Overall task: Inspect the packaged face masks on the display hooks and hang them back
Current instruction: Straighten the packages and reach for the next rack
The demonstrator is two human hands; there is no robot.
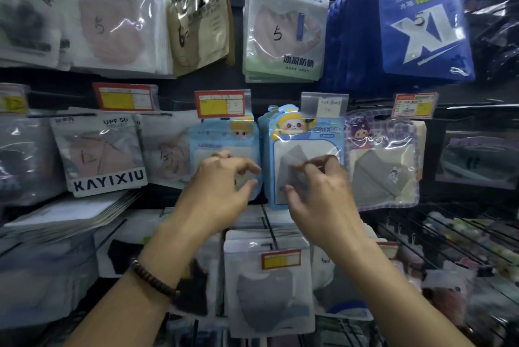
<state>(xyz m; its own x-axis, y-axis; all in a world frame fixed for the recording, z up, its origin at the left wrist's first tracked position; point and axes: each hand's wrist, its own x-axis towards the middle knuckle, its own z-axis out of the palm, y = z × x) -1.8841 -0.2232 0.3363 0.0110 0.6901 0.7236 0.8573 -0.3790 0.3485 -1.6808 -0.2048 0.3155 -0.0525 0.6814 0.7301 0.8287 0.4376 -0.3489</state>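
A light-blue mask pack with a cartoon child hangs on the middle row, and a blue pack with a panda and a grey mask hangs just right of it. My left hand is raised in front of the light-blue pack with fingers spread and loosely bent, holding nothing. My right hand is in front of the panda pack's lower half, its fingers loosely curled against the clear window and not wrapped round it. Whether either hand touches its pack is unclear because of motion blur.
A purple cartoon pack with a grey mask hangs to the right and a KAYIXIU pack to the left. Blue XL packs and a UPF100+ pack hang above. Red-and-yellow price tags stick out on hooks. A wire basket is at lower right.
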